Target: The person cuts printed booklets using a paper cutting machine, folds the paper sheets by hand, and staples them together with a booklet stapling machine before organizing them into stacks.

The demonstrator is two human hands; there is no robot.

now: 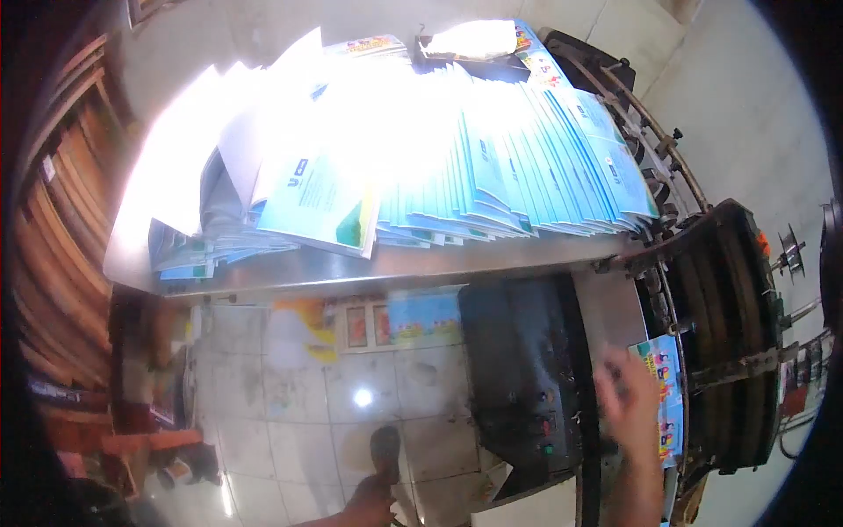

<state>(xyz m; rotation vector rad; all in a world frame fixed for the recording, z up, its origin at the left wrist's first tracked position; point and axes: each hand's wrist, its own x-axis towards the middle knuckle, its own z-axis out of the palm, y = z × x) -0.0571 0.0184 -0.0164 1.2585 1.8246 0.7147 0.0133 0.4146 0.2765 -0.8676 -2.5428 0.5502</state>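
Observation:
My right hand (626,395) is blurred at the right, beside colourful printed sheets (665,400) lying along the machine; its fingers are smeared by motion. Low in the middle, my left hand (373,502) is closed round something dark, which I cannot make out clearly. Above both hands, many light-blue booklets (316,198) lie overlapped in a long row on a metal table (351,281). Bright glare washes out the middle of the row. At its left end some booklets stand partly open.
A dark machine with rollers and rods (724,342) runs down the right side. A black control box (527,369) stands below the table. Curved brown slats (61,237) line the left. A box with white material (470,44) sits behind the booklets.

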